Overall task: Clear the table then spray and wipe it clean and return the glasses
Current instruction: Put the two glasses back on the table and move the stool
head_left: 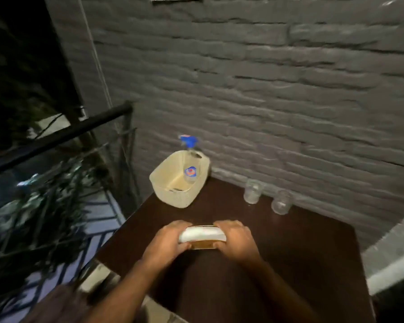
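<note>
**Clearing under way, spray and wipe yet to come**

Over on the left, beyond the table edge, a black metal railing [56,136] and dark foliage frame the scene. On the dark brown wooden table [289,252], the cream woven plastic basket [173,190] sits at the far left corner, hard against the grey brick wall [266,89], and in it stands the clear spray bottle with the blue trigger head [190,164], upright and untouched by either hand.

Centre stage now: the left hand [167,241] grips one end of a small box with a white top and tan cardboard sides [202,236], fingers curled round it, and the right hand [234,238] grips the other end the same way. Whether the box rests on the table or rides just above it, I cannot tell.

To the right, two clear drinking glasses [253,191] stand near the wall, close beside each other and well apart from the box.

My read: this is early. The box looks like the first thing going off; the glasses are not yet moved, the bottle not yet lifted, no cloth is visible, and spraying, wiping and returning the glasses all remain.
</note>
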